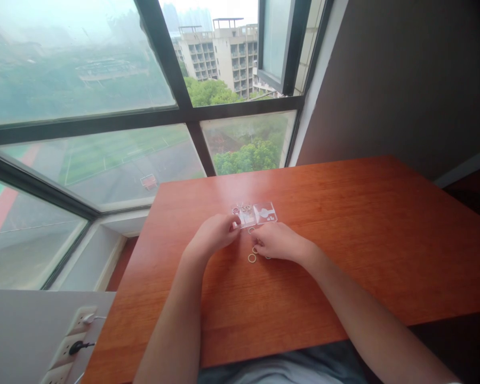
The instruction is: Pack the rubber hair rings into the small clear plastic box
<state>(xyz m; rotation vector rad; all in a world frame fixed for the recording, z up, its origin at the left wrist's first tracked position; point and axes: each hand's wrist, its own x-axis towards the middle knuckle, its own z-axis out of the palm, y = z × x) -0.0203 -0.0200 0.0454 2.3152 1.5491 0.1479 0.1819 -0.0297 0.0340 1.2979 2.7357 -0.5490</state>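
A small clear plastic box (247,220) lies on the table with its lid (265,212) folded open to the right. Several small rings and bits show inside it. My left hand (217,233) is at the box's left front corner, its fingers curled closed against the edge. My right hand (279,241) is low over the table just in front of the lid, fingertips pinched at a pale ring (255,250). Another pale ring (252,258) lies flat nearer to me, and one more ring (251,231) sits between the box and my right fingers. My right palm partly covers a further ring.
The reddish-brown wooden table (356,229) reaches out to both sides. Large windows (116,154) stand beyond its far and left edges, with one pane (275,40) swung open. Wall sockets (70,349) with plugged-in cables are at the lower left.
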